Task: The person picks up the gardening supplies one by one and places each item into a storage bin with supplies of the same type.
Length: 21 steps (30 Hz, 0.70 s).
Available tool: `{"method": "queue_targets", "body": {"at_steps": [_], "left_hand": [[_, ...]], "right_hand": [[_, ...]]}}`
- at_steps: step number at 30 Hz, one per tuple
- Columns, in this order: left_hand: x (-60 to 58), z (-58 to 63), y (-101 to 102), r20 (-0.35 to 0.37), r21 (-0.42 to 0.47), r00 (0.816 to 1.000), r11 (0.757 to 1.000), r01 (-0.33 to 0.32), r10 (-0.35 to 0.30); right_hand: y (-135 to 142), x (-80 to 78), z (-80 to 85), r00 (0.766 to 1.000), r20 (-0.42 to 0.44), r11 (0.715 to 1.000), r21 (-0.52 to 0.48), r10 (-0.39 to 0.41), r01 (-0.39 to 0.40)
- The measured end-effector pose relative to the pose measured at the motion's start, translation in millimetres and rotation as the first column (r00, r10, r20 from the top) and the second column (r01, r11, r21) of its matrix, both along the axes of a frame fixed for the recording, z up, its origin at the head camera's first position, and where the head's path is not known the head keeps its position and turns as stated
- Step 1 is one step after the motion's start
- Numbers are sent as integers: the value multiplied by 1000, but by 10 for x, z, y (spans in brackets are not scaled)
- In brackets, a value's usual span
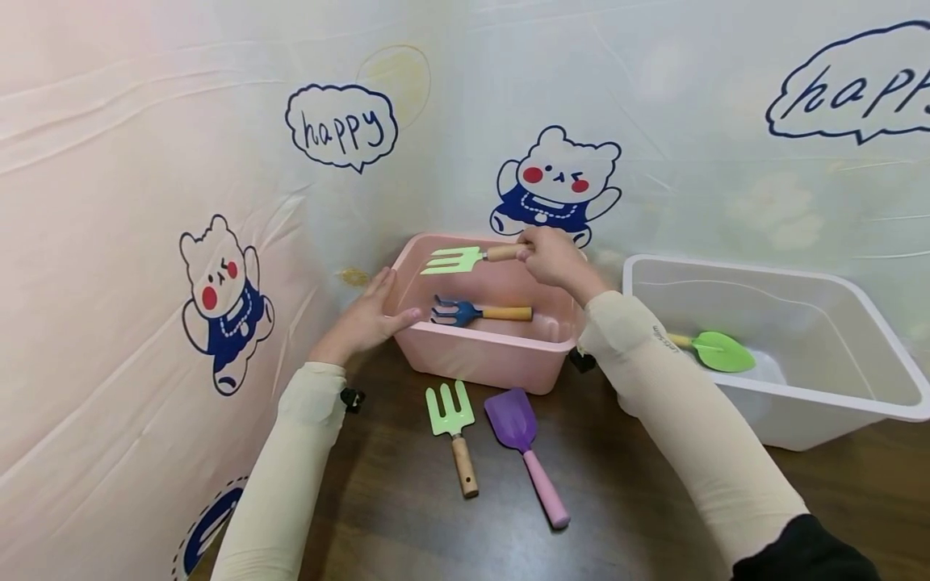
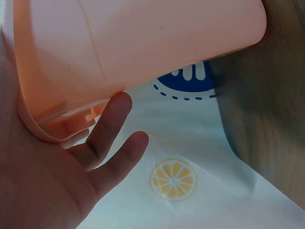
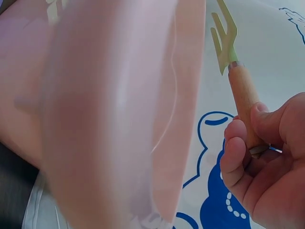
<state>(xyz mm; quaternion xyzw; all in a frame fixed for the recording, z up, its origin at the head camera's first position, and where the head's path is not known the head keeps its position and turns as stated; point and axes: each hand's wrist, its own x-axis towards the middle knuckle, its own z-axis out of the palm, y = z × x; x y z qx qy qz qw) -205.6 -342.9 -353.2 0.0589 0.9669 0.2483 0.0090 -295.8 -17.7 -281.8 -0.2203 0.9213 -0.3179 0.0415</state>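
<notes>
My right hand (image 1: 554,257) pinches the wooden handle of a light green hand fork (image 1: 458,260) above the pink bin (image 1: 494,363). In the right wrist view, thumb and fingers close round the handle's end, tines pointing away. My left hand (image 1: 366,319) rests against the bin's left front corner, thumb over the rim. In the left wrist view, its fingers (image 2: 114,117) lie fairly straight below the rim outside. Inside the pink bin lies a blue hand cultivator (image 1: 459,313) with an orange-yellow handle. In front lie a second green hand fork (image 1: 452,415) and a purple shovel (image 1: 513,420) with a pink handle.
A white bin (image 1: 821,395) stands on the right, with a green trowel (image 1: 722,353) inside. Both bins stand on a dark wooden table (image 1: 407,532). Printed fabric (image 1: 436,161) with bears and "happy" bubbles rises behind and along the left.
</notes>
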Motion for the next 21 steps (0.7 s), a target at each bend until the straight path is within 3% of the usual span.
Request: {"method": "queue_targets", "body": {"at_steps": [12, 21], "left_hand": [[14, 12, 20, 12, 20, 1000, 1000, -11, 11], [14, -8, 14, 1, 10, 1000, 1000, -6, 6]], "right_hand": [[-105, -32, -33, 1000, 0, 1000, -1, 17, -17], [-109, 24, -42, 980, 194, 998, -62, 31, -19]]}}
